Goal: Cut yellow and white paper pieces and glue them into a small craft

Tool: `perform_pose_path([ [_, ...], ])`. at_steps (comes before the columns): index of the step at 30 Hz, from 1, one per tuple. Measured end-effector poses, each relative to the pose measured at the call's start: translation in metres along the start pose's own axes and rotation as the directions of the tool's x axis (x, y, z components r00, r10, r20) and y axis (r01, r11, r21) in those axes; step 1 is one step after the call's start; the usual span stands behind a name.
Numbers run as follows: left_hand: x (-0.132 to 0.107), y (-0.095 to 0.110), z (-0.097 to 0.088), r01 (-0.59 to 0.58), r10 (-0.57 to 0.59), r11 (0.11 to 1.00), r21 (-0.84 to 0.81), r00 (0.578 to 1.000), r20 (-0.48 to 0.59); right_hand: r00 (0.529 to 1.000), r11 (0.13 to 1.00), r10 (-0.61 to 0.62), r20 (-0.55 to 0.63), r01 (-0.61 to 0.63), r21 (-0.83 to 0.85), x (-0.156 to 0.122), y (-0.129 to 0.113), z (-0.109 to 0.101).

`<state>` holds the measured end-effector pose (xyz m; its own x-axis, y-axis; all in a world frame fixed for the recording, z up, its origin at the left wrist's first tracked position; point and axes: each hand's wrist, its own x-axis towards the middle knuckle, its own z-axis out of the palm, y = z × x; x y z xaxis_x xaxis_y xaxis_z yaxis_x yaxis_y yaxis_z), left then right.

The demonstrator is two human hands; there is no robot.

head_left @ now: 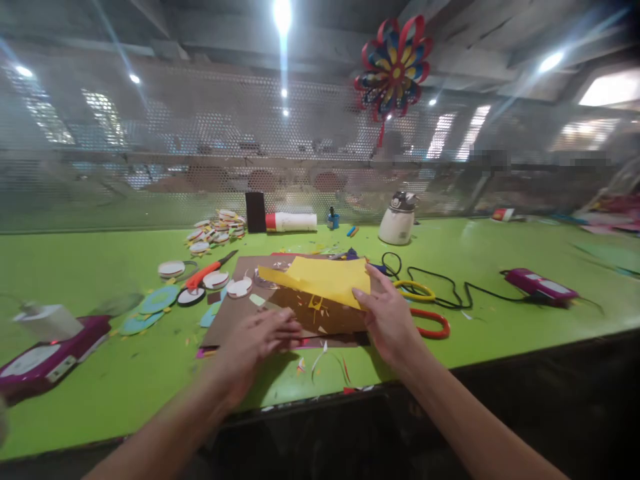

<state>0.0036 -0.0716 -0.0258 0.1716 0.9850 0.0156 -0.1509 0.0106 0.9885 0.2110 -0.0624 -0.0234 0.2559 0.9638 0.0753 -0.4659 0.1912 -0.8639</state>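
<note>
A yellow sheet of paper is pinched at its right edge between the thumb and fingers of my right hand. It is raised over a brown board, with a narrow folded or cut flap sticking out at its left. My left hand hovers at the board's front left, palm down, fingers extended and holding nothing. Small paper scraps lie on the board under the sheet. A round white piece rests on the board's left part, near an orange-handled cutter.
Light-blue discs and a pile of round pieces lie left. Yellow and red handles stick out at the board's right. Purple power strips sit at both sides, one with a black cord. A white jug stands behind.
</note>
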Motion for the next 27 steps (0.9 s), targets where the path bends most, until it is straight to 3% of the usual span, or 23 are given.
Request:
perform_pose_path([
  [2, 0.002, 0.0, 0.014, 0.198, -0.191, 0.971, -0.135, 0.979, 0.065, 1.0, 1.0, -0.018, 0.013, 0.018, -0.014, -0.004, 0.002, 0.004],
  [3, 0.005, 0.003, 0.02, 0.234, -0.226, 0.943, -0.235, 0.972, 0.059, 0.999, 0.999, -0.031, 0.019, 0.031, -0.037, -0.007, 0.003, 0.005],
  [8, 0.023, 0.02, 0.03, 0.105, -0.13, 0.931, -0.349, 0.99, -0.049, 0.99, 0.966, -0.11, 0.088, 0.128, -0.225, -0.023, 0.005, 0.005],
  [12, 0.029, 0.019, 0.031, 0.189, -0.205, 0.909, -0.372, 0.979, -0.005, 0.975, 0.91, -0.18, 0.128, 0.215, -0.354, -0.03, 0.007, 0.002],
  [15, 0.03, 0.016, 0.032, 0.19, -0.227, 0.894, -0.405, 0.973, -0.045, 0.977, 0.9, -0.157, 0.143, 0.201, -0.387, -0.034, 0.011, 0.0],
  [22, 0.028, 0.02, 0.035, 0.059, -0.109, 0.907, -0.416, 0.989, -0.099, 0.972, 0.78, -0.152, 0.181, 0.231, -0.581, -0.044, 0.013, -0.003],
  [27, 0.026, 0.019, 0.039, 0.044, -0.103, 0.897, -0.44, 0.989, -0.111, 0.97, 0.73, -0.136, 0.203, 0.237, -0.641, -0.052, 0.01, -0.004],
])
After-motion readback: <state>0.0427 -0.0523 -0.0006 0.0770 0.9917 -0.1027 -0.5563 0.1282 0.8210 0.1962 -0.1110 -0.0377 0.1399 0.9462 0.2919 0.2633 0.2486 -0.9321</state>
